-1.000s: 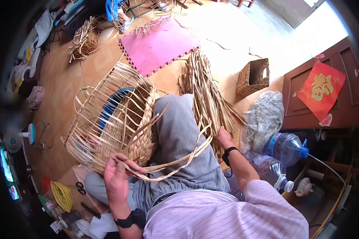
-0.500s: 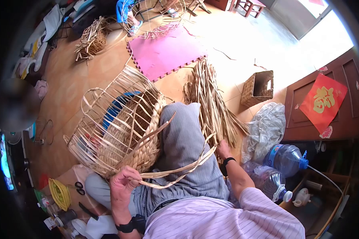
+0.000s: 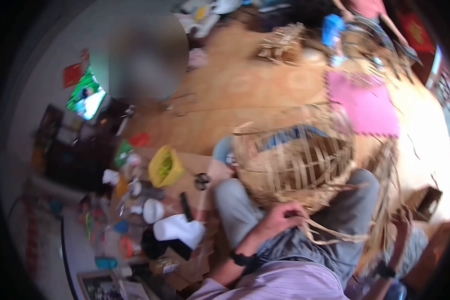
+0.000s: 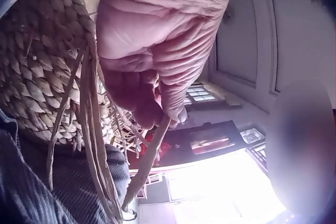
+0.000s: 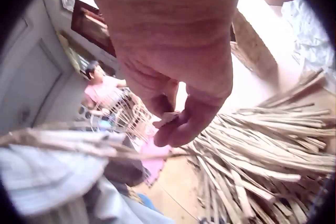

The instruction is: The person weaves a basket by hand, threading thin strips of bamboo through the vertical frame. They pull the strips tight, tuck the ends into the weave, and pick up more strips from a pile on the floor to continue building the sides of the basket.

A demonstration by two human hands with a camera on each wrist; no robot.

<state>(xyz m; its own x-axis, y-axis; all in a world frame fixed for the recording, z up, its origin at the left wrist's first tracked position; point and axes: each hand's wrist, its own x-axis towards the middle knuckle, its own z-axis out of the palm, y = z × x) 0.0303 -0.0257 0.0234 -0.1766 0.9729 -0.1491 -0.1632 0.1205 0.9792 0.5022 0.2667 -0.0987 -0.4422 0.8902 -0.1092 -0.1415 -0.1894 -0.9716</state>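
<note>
A partly woven straw basket [image 3: 310, 192] leans across the person's lap, its upper part open ribs; the dense braided wall [image 4: 47, 71] shows in the left wrist view. Just in front of it, the left hand [image 3: 285, 220] pinches a flat straw strand [image 4: 149, 158] between thumb and finger [image 4: 170, 109]. Pale strands [image 3: 335, 236] arc from this hand toward the right side. Over by a bundle of dry straw [image 5: 273, 155], the right hand [image 5: 178, 71] has thumb and fingers pinched on a small piece of straw [image 5: 167, 119]; whether it joins the longer strand is unclear.
A pink mat [image 3: 362, 102] lies beyond the basket. At the left are a yellow basket [image 3: 157, 172], scissors [image 3: 201, 181] and a dark-handled tool [image 3: 186, 206]. A small woven box [image 3: 429, 202] stands at the right. Another person [image 5: 102, 90] sits across the room.
The head view has swung left, blurring and shifting everything rightward. Both hands keep their places beside the basket and straw bundle; the left hand still pinches its strand.
</note>
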